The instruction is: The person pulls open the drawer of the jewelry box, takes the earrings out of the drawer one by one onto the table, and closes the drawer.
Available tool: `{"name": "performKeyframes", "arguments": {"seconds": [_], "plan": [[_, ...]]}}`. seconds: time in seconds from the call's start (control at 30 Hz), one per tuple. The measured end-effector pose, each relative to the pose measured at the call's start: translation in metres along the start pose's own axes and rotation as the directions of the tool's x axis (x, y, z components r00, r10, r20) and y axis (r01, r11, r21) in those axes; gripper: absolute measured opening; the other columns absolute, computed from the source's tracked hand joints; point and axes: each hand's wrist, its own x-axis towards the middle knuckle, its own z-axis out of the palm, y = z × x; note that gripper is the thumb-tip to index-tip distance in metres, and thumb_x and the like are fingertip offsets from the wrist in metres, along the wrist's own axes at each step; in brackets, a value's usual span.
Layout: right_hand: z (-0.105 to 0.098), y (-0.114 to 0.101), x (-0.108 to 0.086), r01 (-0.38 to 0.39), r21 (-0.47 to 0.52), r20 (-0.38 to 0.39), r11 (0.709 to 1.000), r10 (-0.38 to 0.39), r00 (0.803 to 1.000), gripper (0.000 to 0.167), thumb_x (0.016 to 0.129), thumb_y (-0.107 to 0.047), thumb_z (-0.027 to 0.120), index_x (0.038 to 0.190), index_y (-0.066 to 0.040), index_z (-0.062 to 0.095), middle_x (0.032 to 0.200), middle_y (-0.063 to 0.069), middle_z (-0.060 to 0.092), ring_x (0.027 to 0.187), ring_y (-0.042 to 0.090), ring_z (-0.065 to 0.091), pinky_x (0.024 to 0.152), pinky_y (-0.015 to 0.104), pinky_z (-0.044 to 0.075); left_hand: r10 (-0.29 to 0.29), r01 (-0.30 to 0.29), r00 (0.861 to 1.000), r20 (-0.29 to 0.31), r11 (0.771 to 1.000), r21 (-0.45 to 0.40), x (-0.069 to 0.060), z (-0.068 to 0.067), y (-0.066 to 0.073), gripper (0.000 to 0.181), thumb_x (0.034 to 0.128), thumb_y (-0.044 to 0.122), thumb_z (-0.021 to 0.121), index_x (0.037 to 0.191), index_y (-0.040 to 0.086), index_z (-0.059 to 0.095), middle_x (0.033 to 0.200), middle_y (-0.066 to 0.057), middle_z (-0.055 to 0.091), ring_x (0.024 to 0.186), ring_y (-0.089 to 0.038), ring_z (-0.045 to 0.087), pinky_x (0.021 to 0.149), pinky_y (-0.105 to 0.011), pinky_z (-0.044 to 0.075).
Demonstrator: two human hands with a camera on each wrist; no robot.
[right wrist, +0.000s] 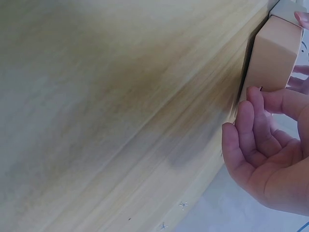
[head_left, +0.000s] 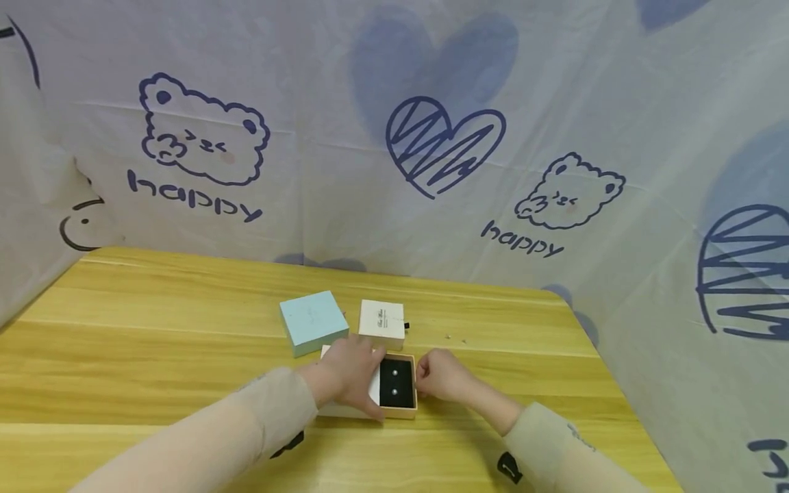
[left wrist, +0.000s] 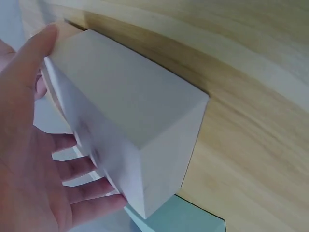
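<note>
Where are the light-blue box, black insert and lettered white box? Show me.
Light-blue box (head_left: 314, 319): head view, top face.
Black insert (head_left: 395, 382): head view, bare centre.
Lettered white box (head_left: 381, 319): head view, top face.

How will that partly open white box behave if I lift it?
The white box likely feels stiff, given its crisp edges. Its drawer, already partly out, might slide further if tilted. The two studs seem seated in the black insert, so may stay put.

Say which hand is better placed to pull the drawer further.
Likely the right hand: it seems to pinch a small dark tab at the end of the drawer, while the left hand grips the white outer box.
</note>
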Motion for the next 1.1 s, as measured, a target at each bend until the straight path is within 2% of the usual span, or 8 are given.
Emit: {"name": "performKeyframes", "arguments": {"seconds": [0.2, 0.3, 0.4, 0.5, 0.63, 0.77, 0.9, 1.1], "plan": [[-0.001, 0.002, 0.002, -0.017, -0.025, 0.013, 1.0, 0.017, 1.0, 0.019, 0.077, 0.001, 0.062, 0.06, -0.005, 0.059, 0.055, -0.001, 0.057, 0.05, 0.008, 0.045, 0.048, 0.018, 0.035, 0.005, -0.006, 0.999, -0.033, 1.0, -0.019, 0.003, 0.004, 0.003, 0.083, 0.0611, 0.072, 0.065, 0.117, 0.012, 0.053, 0.099, -0.005, 0.058, 0.096, -0.021, 0.056, 0.077, -0.031, 0.05], [-0.003, 0.002, 0.001, -0.011, -0.132, 0.005, 0.991, 0.011, 1.0, 0.024, 0.077, 0.002, 0.061, 0.055, -0.006, 0.054, 0.05, -0.003, 0.048, 0.047, 0.008, 0.039, 0.044, 0.019, 0.031, -0.002, 0.001, 1.0, -0.027, 1.0, -0.031, 0.004, 0.004, 0.003, 0.083, 0.0618, 0.07, 0.065, 0.12, 0.012, 0.052, 0.103, -0.005, 0.058, 0.099, -0.021, 0.056, 0.079, -0.032, 0.05], [-0.009, 0.0, 0.001, -0.013, -0.367, -0.077, 0.93, -0.017, 0.997, 0.03, 0.078, 0.003, 0.059, 0.054, -0.009, 0.046, 0.05, -0.003, 0.04, 0.047, 0.01, 0.033, 0.043, 0.021, 0.028, -0.008, 0.007, 1.0, -0.012, 1.0, -0.026, 0.004, 0.004, 0.003, 0.086, 0.0626, 0.071, 0.064, 0.124, 0.013, 0.051, 0.109, -0.005, 0.058, 0.104, -0.022, 0.055, 0.083, -0.032, 0.049], [-0.017, -0.005, 0.003, -0.02, -0.505, -0.155, 0.863, -0.068, 0.985, 0.022, 0.079, 0.002, 0.06, 0.061, -0.008, 0.054, 0.058, -0.001, 0.052, 0.052, 0.011, 0.043, 0.045, 0.024, 0.038, -0.003, 0.003, 1.0, -0.006, 1.0, -0.002, 0.004, 0.004, 0.003, 0.085, 0.0635, 0.072, 0.062, 0.123, 0.013, 0.051, 0.109, -0.005, 0.058, 0.101, -0.021, 0.055, 0.081, -0.031, 0.05], [-0.021, -0.017, 0.008, 0.077, -0.487, -0.149, 0.87, -0.169, 0.974, 0.007, 0.08, -0.003, 0.064, 0.08, -0.008, 0.069, 0.079, 0.003, 0.069, 0.068, 0.014, 0.06, 0.061, 0.031, 0.051, -0.005, 0.005, 1.0, -0.001, 1.0, 0.014, 0.004, 0.003, 0.002, 0.083, 0.0635, 0.073, 0.061, 0.12, 0.013, 0.052, 0.104, -0.004, 0.057, 0.096, -0.02, 0.055, 0.078, -0.03, 0.05], [-0.014, -0.025, 0.01, 0.194, -0.483, -0.068, 0.854, -0.258, 0.964, 0.007, 0.082, -0.007, 0.064, 0.085, -0.008, 0.071, 0.081, 0.003, 0.07, 0.072, 0.015, 0.061, 0.067, 0.032, 0.051, -0.009, 0.009, 1.0, -0.001, 1.0, 0.004, 0.005, 0.003, 0.003, 0.081, 0.0627, 0.073, 0.063, 0.118, 0.014, 0.052, 0.102, -0.003, 0.056, 0.095, -0.02, 0.055, 0.077, -0.03, 0.05], [-0.004, -0.027, 0.01, 0.276, -0.515, 0.003, 0.811, -0.32, 0.947, 0.008, 0.083, -0.013, 0.066, 0.086, -0.008, 0.072, 0.081, 0.002, 0.069, 0.074, 0.014, 0.061, 0.067, 0.03, 0.05, -0.002, 0.002, 1.0, -0.008, 1.0, -0.002, 0.005, 0.004, 0.003, 0.078, 0.0632, 0.072, 0.063, 0.115, 0.014, 0.052, 0.1, -0.003, 0.056, 0.093, -0.02, 0.055, 0.076, -0.03, 0.049], [0.006, -0.027, 0.011, 0.319, -0.561, 0.01, 0.763, -0.38, 0.925, 0.008, 0.082, -0.016, 0.068, 0.075, -0.012, 0.069, 0.071, -0.002, 0.065, 0.065, 0.01, 0.056, 0.059, 0.026, 0.046, -0.003, 0.003, 1.0, -0.006, 1.0, 0.019, 0.005, 0.004, 0.003, 0.078, 0.0642, 0.073, 0.062, 0.115, 0.014, 0.052, 0.1, -0.003, 0.055, 0.094, -0.02, 0.055, 0.076, -0.029, 0.05]]}}
